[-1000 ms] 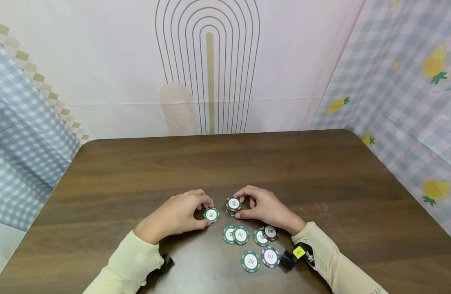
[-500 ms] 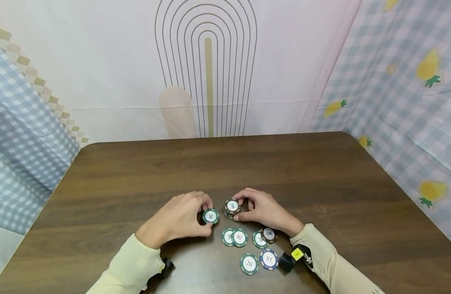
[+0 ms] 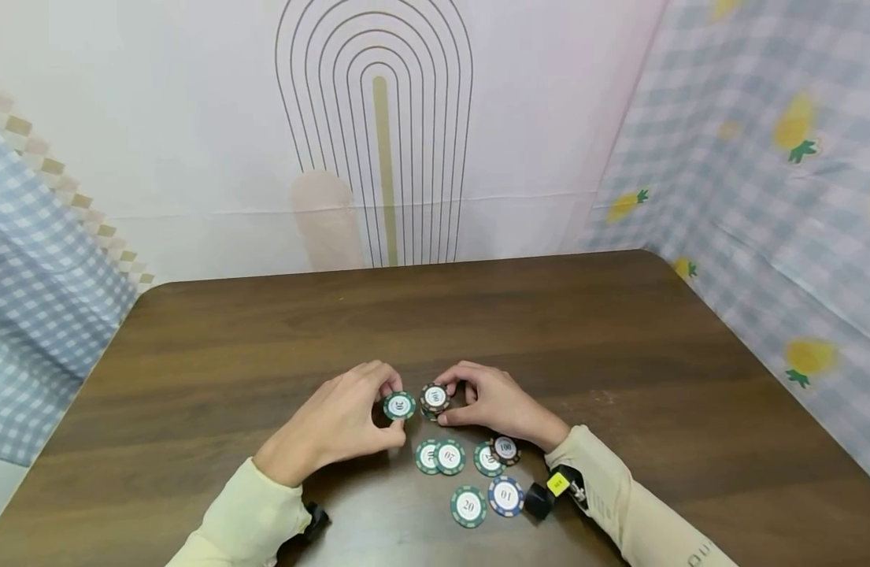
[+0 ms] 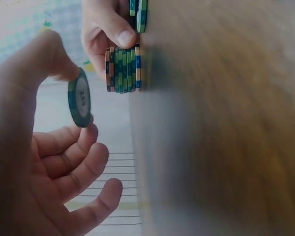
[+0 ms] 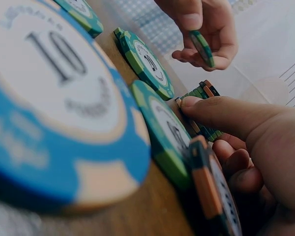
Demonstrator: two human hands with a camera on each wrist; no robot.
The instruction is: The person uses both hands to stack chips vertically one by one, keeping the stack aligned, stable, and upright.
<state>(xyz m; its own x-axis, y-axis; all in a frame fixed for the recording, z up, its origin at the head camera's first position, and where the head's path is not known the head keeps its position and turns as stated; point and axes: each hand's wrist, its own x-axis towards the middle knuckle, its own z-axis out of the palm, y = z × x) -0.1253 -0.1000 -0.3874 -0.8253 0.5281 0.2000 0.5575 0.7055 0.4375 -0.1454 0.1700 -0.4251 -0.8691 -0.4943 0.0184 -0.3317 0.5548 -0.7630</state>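
Observation:
Between thumb and fingertips, my left hand (image 3: 338, 421) pinches a green poker chip (image 3: 400, 405) marked 20. In the left wrist view this chip (image 4: 79, 101) is held on edge to the camera, raised above the table. Just right of it stands a stack of chips (image 3: 435, 398), topped by black 100 chips. Green chips and a blue one at the bottom show in the stack's side (image 4: 123, 71) from the left wrist. My right hand (image 3: 498, 403) grips the stack, thumb at the near side and fingers at the far side.
Nearer on the wooden table (image 3: 264, 331) lie two overlapping green chips (image 3: 449, 457), a black 100 chip (image 3: 505, 450) partly over another green chip (image 3: 486, 460), a green 20 chip (image 3: 468, 505) and a blue 10 chip (image 3: 506, 496). Patterned cloths (image 3: 520, 118) hang behind the table.
My left hand has raised the green chip off the table and brought it closer to the stack. My right hand keeps its grip on the stack. The head view has shifted slightly.

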